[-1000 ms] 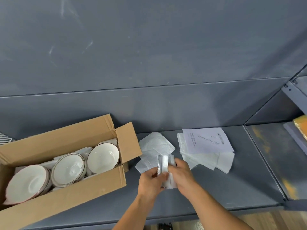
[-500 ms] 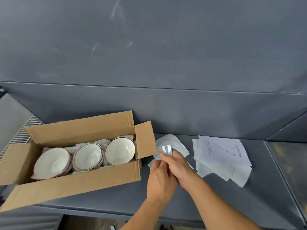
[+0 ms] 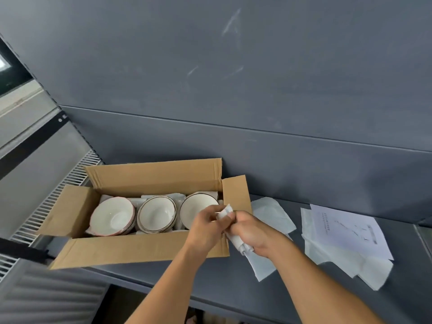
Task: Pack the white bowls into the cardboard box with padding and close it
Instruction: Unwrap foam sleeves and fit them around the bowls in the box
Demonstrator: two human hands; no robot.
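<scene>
An open cardboard box (image 3: 131,247) lies on the grey shelf with its flaps up. Three white bowls sit in a row inside it: a left bowl (image 3: 111,216), a middle bowl (image 3: 156,213) and a right bowl (image 3: 195,208), with white padding sheets tucked behind them. Both my hands hold a folded wad of white padding (image 3: 225,211) over the box's right end. My left hand (image 3: 205,226) pinches its top edge. My right hand (image 3: 251,232) grips its lower part.
Loose white padding sheets (image 3: 273,213) lie on the shelf (image 3: 292,288) right of the box. Further right is a stack of sheets with a printed paper (image 3: 350,230) on top. A white wire rack (image 3: 46,206) is at the left.
Both hands have carried the folded padding leftward, from over the loose sheets to over the box's right end beside the right bowl. The view has also shifted left.
</scene>
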